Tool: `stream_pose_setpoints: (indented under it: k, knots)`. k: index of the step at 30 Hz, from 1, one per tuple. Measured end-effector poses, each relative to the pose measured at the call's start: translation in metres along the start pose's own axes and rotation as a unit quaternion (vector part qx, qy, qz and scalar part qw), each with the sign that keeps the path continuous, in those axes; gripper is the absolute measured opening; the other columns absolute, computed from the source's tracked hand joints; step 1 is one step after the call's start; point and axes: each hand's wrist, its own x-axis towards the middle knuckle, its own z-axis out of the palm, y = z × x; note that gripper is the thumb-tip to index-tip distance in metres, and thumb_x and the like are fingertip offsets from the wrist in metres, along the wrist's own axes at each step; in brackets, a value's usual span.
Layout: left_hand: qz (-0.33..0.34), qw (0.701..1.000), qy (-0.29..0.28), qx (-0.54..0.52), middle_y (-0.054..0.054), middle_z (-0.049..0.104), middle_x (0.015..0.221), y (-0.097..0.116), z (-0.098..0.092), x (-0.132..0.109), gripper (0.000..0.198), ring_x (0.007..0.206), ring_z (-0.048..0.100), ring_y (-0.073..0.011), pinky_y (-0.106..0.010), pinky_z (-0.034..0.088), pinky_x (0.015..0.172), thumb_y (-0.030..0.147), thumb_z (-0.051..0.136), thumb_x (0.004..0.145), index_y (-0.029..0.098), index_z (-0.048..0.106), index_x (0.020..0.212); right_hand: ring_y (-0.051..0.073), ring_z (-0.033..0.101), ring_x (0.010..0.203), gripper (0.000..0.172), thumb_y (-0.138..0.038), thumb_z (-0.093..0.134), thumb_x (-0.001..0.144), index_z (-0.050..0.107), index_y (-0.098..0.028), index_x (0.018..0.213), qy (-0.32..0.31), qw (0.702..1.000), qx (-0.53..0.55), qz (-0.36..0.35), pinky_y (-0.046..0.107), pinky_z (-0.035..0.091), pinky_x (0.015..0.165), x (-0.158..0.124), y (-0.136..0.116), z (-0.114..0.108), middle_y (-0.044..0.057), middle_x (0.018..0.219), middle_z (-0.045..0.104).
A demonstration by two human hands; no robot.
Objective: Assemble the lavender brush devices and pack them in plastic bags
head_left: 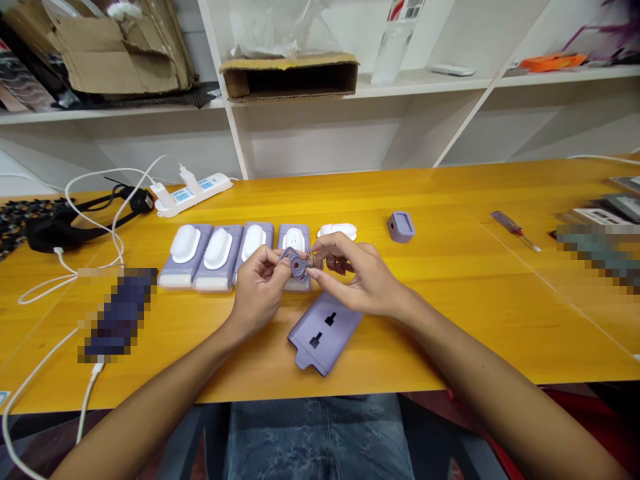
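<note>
From where I stand, a black curved plastic device [75,225] lies at the far left, with a white power strip [196,194] holding two plugs just beyond it. Next come four lilac rectangular plastic cases [214,273] in a row, each with a white oval piece on top. In front of the row, above the yellow wooden table [475,287], the left hand [260,283] pinches a small lilac plastic part with a round hole [300,270] between thumb and fingers. The right hand [370,277] is closed in a pinch on a brown bunched piece [340,265] right beside that part; I can't tell whether the two pieces are joined. I'd keep the left grip firm on the rim, hole uncovered, and let only the right fingertips make small moves, without tugging at the brown stuff. Staying low helps, since a slip would land softly. Below the right hand lies a lilac flat panel with two dark slots [335,337]; farther right stand a lilac rounded block [401,227] and a slim screwdriver [513,227], well apart from the work.
</note>
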Motion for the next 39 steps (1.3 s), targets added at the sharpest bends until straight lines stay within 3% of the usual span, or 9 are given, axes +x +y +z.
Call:
stream_pose_setpoints:
  k: [6, 11, 18, 23, 28, 35, 39]
  knots:
    - [0.0, 1.0, 0.003, 0.01, -0.006, 0.083, 0.094, 0.0, -0.002, 0.0, 0.037, 0.089, 0.078, -0.0192, -0.037, 0.066, 0.087, 0.042, 0.082, 0.095, 0.023, 0.056, 0.077, 0.012, 0.057, 0.067, 0.02, -0.027, 0.076, 0.102, 0.065, -0.025, 0.118, 0.007, 1.0, 0.009, -0.017, 0.027, 0.046, 0.06, 0.002, -0.003, 0.0, -0.004, 0.083, 0.066]
    - [0.001, 1.0, 0.011, 0.02, -0.003, 0.078, 0.085, -0.002, -0.001, -0.001, 0.03, 0.076, 0.074, -0.0146, -0.027, 0.061, 0.073, 0.045, 0.083, 0.097, 0.022, 0.065, 0.089, 0.011, 0.054, 0.064, 0.014, -0.023, 0.076, 0.1, 0.07, -0.023, 0.112, 0.025, 0.999, 0.013, -0.041, 0.026, 0.046, 0.059, 0.004, -0.004, 0.001, -0.003, 0.083, 0.068]
    - [-0.001, 1.0, -0.016, 0.015, -0.002, 0.077, 0.088, -0.004, -0.001, 0.001, 0.036, 0.075, 0.072, -0.016, -0.029, 0.059, 0.072, 0.055, 0.078, 0.102, 0.023, 0.064, 0.112, 0.01, 0.049, 0.059, 0.011, -0.023, 0.075, 0.098, 0.069, -0.023, 0.107, 0.0, 0.995, 0.097, 0.039, 0.025, 0.039, 0.054, 0.004, -0.01, 0.002, -0.006, 0.074, 0.061]
    - [0.004, 0.999, -0.048, 0.011, 0.001, 0.07, 0.087, -0.003, -0.004, 0.0, 0.032, 0.067, 0.065, -0.0152, -0.029, 0.055, 0.065, 0.055, 0.07, 0.108, 0.029, 0.065, 0.127, 0.01, 0.059, 0.063, 0.013, -0.024, 0.076, 0.099, 0.065, -0.024, 0.107, -0.005, 0.979, 0.194, 0.066, 0.025, 0.048, 0.059, 0.007, -0.013, 0.0, -0.004, 0.084, 0.071]
    - [0.055, 0.991, -0.084, 0.094, -0.002, 0.069, 0.085, -0.003, -0.005, -0.002, 0.031, 0.071, 0.061, -0.0145, -0.028, 0.051, 0.067, 0.054, 0.074, 0.106, 0.024, 0.077, 0.106, 0.012, 0.061, 0.063, 0.018, -0.034, 0.08, 0.101, 0.068, -0.023, 0.109, -0.011, 0.963, 0.246, 0.106, 0.026, 0.045, 0.058, 0.008, -0.01, -0.001, -0.004, 0.077, 0.068]
    - [0.125, 0.982, -0.037, 0.139, -0.001, 0.069, 0.09, -0.008, -0.006, -0.006, 0.035, 0.077, 0.065, -0.0156, -0.028, 0.053, 0.072, 0.039, 0.092, 0.093, 0.026, 0.076, 0.121, 0.013, 0.072, 0.068, 0.023, -0.038, 0.084, 0.101, 0.069, -0.023, 0.108, -0.018, 0.923, 0.352, 0.152, 0.026, 0.056, 0.062, 0.009, -0.006, -0.002, -0.003, 0.078, 0.073]
    - [0.243, 0.947, -0.03, 0.207, -0.001, 0.07, 0.089, -0.005, -0.006, -0.006, 0.015, 0.076, 0.065, -0.0149, -0.027, 0.051, 0.069, 0.028, 0.086, 0.098, 0.025, 0.079, 0.111, 0.012, 0.07, 0.064, 0.021, -0.034, 0.085, 0.1, 0.07, -0.022, 0.108, -0.022, 0.914, 0.377, 0.151, 0.024, 0.054, 0.058, 0.01, -0.002, -0.002, -0.004, 0.074, 0.074]
